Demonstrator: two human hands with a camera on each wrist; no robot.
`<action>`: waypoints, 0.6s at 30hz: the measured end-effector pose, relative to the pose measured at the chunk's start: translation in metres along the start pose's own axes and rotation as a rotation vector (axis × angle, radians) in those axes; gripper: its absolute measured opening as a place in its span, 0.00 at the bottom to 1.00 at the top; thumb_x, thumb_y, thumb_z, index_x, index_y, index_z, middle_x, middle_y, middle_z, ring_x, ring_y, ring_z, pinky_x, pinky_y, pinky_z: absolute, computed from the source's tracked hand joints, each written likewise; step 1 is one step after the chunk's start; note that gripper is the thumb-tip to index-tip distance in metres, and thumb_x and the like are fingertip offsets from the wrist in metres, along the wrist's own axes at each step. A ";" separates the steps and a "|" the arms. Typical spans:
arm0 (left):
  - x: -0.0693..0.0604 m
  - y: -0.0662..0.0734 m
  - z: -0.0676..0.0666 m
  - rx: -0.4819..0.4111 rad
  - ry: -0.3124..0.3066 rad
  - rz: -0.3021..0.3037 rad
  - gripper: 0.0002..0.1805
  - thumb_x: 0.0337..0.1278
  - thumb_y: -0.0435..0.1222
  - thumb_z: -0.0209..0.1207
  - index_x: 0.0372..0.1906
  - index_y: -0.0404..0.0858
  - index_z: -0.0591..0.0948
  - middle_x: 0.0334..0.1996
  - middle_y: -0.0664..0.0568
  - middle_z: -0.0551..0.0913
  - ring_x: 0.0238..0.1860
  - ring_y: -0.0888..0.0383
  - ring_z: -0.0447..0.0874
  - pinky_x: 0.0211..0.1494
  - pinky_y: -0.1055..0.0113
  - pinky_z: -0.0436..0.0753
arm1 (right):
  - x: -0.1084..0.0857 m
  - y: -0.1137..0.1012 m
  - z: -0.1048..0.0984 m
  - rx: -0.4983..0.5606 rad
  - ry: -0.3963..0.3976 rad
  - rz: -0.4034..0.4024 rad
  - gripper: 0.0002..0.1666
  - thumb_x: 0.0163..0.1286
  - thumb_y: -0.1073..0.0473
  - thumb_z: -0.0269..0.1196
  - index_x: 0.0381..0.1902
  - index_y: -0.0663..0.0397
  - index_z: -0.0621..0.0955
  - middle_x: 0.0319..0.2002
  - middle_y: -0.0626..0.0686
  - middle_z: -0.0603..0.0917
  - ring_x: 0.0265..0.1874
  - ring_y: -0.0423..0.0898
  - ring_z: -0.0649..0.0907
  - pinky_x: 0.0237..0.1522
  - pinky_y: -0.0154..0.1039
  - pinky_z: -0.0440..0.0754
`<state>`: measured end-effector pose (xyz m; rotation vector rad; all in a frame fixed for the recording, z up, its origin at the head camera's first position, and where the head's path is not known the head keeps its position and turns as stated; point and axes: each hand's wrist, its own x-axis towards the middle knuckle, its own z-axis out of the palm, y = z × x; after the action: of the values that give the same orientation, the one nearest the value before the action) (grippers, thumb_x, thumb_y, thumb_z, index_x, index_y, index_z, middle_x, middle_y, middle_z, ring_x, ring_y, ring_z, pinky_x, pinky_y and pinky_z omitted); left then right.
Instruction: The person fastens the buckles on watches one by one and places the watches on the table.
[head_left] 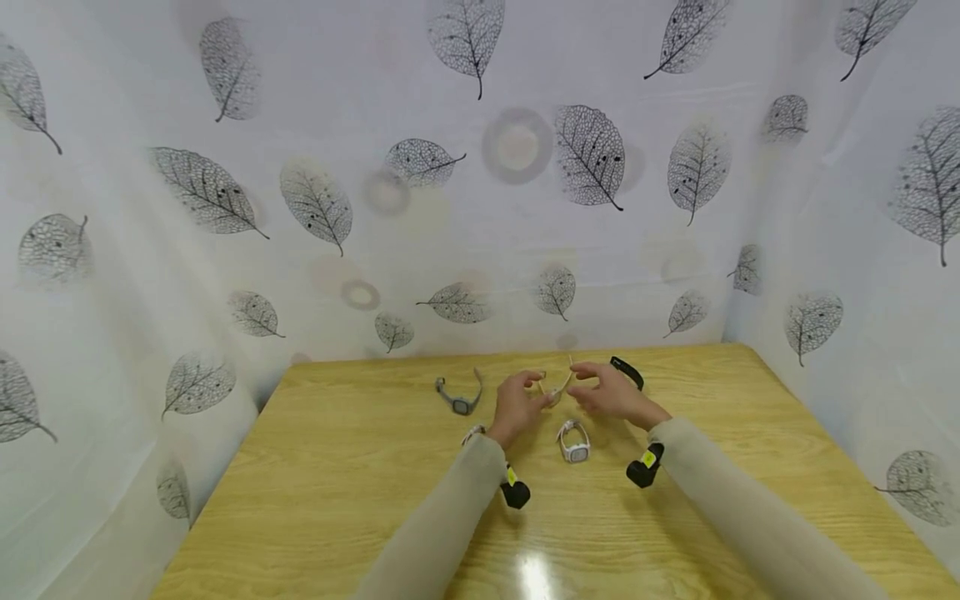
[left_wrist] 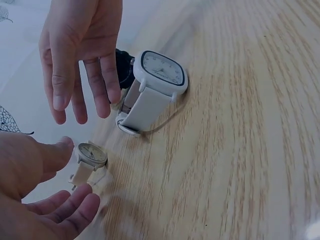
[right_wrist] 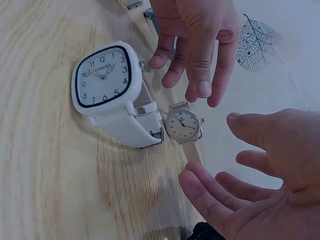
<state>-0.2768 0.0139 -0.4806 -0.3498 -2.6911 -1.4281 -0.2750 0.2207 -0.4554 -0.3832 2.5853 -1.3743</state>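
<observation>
- Small round watch (right_wrist: 182,125) with the pale strap is on the table (head_left: 360,500), in the gap between my two hands; white square watch (right_wrist: 102,77) sits on my side of it
- Long axis: strap makes a U in the head view, case at the bottom toward me, one end near each hand; can't tell if the ends rise or lie away from me
- My left hand (head_left: 516,407) is to its left, thumb just beside the case, fingers slack and apart, pinching nothing
- My right hand (head_left: 611,393) is to its right, thumb and fingers spread, no pinch there either; fingertips near the longer-looking strap end
- Nearer to the case: left, going by the head view
- Light fingertip contact with the strap: can't tell
- I'd judge any pinch hinges on that split: case for left, strap end for right, both from the side
</observation>
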 end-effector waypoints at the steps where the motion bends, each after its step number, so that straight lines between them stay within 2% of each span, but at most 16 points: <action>1: 0.001 0.000 0.000 -0.006 -0.004 -0.003 0.21 0.61 0.34 0.72 0.58 0.34 0.84 0.54 0.40 0.84 0.56 0.43 0.81 0.58 0.50 0.81 | 0.001 0.000 -0.001 -0.001 0.000 0.008 0.35 0.79 0.58 0.61 0.76 0.67 0.65 0.69 0.75 0.69 0.43 0.58 0.89 0.42 0.48 0.88; 10: 0.006 -0.004 0.002 -0.053 -0.038 -0.048 0.22 0.61 0.33 0.71 0.60 0.33 0.83 0.57 0.41 0.84 0.59 0.44 0.81 0.61 0.50 0.81 | 0.014 0.001 0.005 0.027 -0.004 0.061 0.36 0.79 0.58 0.60 0.77 0.68 0.62 0.71 0.74 0.67 0.43 0.56 0.88 0.44 0.48 0.88; 18: 0.008 0.000 0.003 -0.016 -0.045 -0.007 0.20 0.58 0.31 0.72 0.55 0.30 0.84 0.53 0.40 0.85 0.55 0.44 0.83 0.60 0.52 0.82 | 0.020 0.002 0.008 0.064 0.008 0.093 0.36 0.80 0.60 0.59 0.77 0.69 0.60 0.72 0.74 0.64 0.48 0.57 0.87 0.48 0.47 0.87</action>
<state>-0.2842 0.0174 -0.4812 -0.3787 -2.7206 -1.4614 -0.2921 0.2091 -0.4622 -0.2446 2.5229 -1.4251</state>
